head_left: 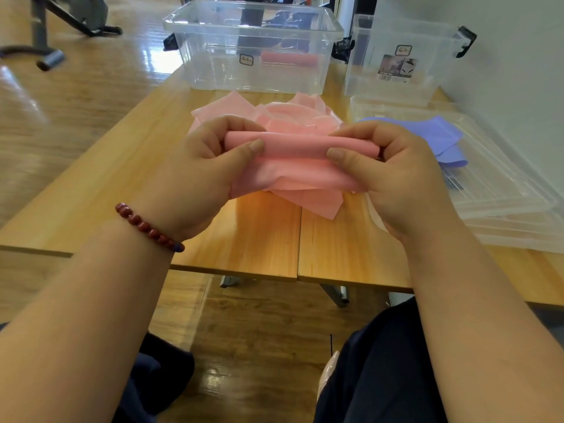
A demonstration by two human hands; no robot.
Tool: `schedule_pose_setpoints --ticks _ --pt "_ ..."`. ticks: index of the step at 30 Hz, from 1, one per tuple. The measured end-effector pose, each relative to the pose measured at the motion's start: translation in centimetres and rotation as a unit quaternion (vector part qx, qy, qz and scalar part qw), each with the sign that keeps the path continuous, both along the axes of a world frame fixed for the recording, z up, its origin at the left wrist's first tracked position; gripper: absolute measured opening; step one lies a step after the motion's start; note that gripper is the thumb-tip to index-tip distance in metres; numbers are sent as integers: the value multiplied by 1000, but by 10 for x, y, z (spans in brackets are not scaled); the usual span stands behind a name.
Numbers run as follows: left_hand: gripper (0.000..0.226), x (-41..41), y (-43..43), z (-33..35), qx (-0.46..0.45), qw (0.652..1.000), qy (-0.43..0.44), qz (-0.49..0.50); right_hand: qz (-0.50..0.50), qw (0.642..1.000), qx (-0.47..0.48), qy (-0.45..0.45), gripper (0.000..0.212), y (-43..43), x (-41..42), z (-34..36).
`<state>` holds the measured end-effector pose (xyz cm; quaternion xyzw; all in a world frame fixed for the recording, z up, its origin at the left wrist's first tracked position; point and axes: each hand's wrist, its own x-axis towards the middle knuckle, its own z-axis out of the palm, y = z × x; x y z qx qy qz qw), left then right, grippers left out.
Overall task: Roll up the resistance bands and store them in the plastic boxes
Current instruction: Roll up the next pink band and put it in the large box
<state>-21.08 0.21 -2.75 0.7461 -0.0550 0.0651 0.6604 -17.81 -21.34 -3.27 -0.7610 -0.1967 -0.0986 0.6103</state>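
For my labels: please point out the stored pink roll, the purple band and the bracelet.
stored pink roll point(288, 58), head view, its middle
purple band point(439, 134), head view, upper flat part
bracelet point(146, 226), head view, middle bead

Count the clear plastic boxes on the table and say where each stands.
2. The larger box stands far centre, a rolled pink band inside. The smaller box stands right of it, by the wall. Flat clear lids nearer right, under a purple band, are not counted.

Table point(122, 184): far edge, wide box point(213, 68) holding one rolled band point(290, 59), tall box point(366, 71) just right. Centre, band heap point(290, 117) before the wide box; right, stacked lids point(503, 190) under a loose band point(439, 135). Above the heap, part-rolled band point(302, 148) between left hand point(198, 172) and right hand point(403, 178).
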Motion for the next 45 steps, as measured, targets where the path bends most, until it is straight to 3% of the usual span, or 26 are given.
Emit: schedule_pose_setpoints --ticks 7,11,15,19,24,28,31,38,45 --pt "27 -5 5 7 -49 998 31 -38 27 998 44 -27 30 0 -1 2" --pt "18 -5 4 5 -42 999 25 -12 46 998 39 -20 33 -2 0 2" --pt "10 -3 3 3 -30 999 3 11 49 998 48 4 22 0 1 0" --pt "13 -4 4 3 -44 999 -4 -5 40 997 59 43 25 0 3 1" --pt "18 -5 4 2 -39 999 -8 -15 38 997 41 43 10 2 1 1" --pt "29 -6 2 1 -1 1000 -21 1 44 998 39 32 12 3 0 2" --pt "25 -5 2 1 11 1000 -16 15 38 998 35 22 16 1 2 1" --pt "33 -5 2 5 -59 998 32 -20 48 998 39 -12 25 -2 1 1" --pt "21 -2 5 2 -36 999 12 -9 82 996 31 18 24 -5 3 1"
